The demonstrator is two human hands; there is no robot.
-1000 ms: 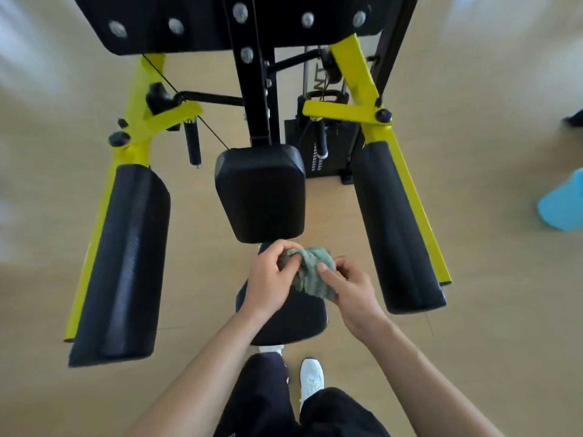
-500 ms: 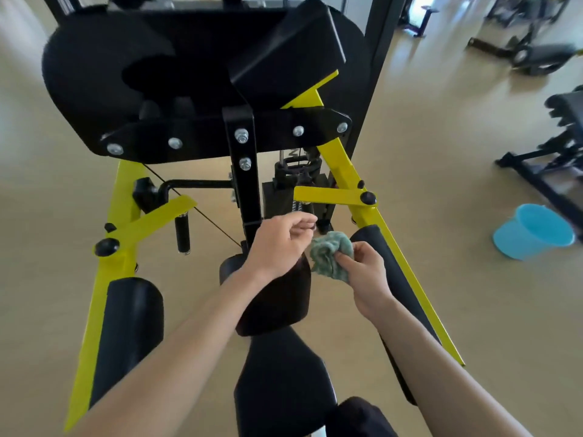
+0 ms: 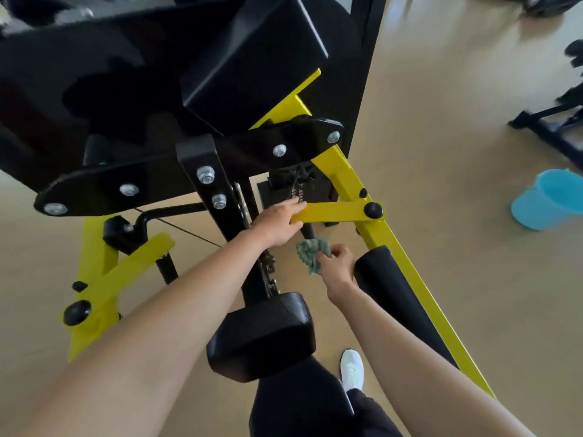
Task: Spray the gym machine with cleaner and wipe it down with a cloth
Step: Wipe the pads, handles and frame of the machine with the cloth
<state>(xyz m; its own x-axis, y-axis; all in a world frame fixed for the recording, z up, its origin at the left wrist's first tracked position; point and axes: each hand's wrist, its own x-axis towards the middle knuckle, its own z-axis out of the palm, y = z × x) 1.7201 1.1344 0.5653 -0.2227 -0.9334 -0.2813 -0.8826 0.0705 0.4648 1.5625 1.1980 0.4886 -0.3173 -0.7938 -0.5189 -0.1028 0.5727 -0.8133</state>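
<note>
While the green cloth point(image 3: 312, 252) is being pinched in a tight bunch by the right hand point(image 3: 337, 268), fingers curled round it, the inner end of the yellow bar point(image 3: 334, 211) is being gripped by the left hand point(image 3: 277, 223), fingers over the top and thumb underneath. The bar is probably being steadied so that it is not being swung while wiped. The cloth is being held just below the bar, not touching it, likely being readied for a pass along the bar or the short black grip under it. No spray bottle is being shown, so the wiping stage is being assumed.

On the gym machine point(image 3: 202, 159), the right wrist is being crowded by the long black pad point(image 3: 394, 298) just beside it. The left forearm is being passed close beside the black upright, which is limiting reach on that side. The centre pad point(image 3: 262, 335) is being cleared by both forearms above it. A thin cable point(image 3: 189, 231) is being run left of the upright. A blue bucket point(image 3: 549, 200) is being left on the floor well apart to the right, and a white shoe point(image 3: 351, 369) is being shown beneath.
</note>
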